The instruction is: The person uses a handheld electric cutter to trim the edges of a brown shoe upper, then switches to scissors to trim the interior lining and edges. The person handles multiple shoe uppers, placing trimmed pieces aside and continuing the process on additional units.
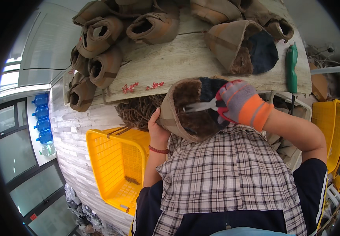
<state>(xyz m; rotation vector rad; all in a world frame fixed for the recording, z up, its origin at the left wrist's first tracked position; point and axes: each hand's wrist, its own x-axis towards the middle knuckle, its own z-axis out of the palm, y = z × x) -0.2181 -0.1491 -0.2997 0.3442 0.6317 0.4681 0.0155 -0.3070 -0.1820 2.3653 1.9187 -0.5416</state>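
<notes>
In front of my body is a brown fur-lined shoe upper (170, 114) with a dark blue inner part, its wide opening turned up. My left hand (159, 128), bare with a red bead bracelet at the wrist, grips its left edge. My right hand (238, 103), in a grey and orange glove, closes round a pair of scissors (202, 106). The blades, slightly blurred, lie over the fur lining inside the upper. The glove hides most of the handles. Another fur-lined upper (227, 49) rests on the table just beyond.
More brown uppers (103, 35) crowd the table's (158, 63) far left and back, with small red scraps (154, 85) near its front edge. A green-handled tool (292, 67) lies at the right. A yellow basket (95, 157) stands left of me; another yellow crate (337, 129) is at right.
</notes>
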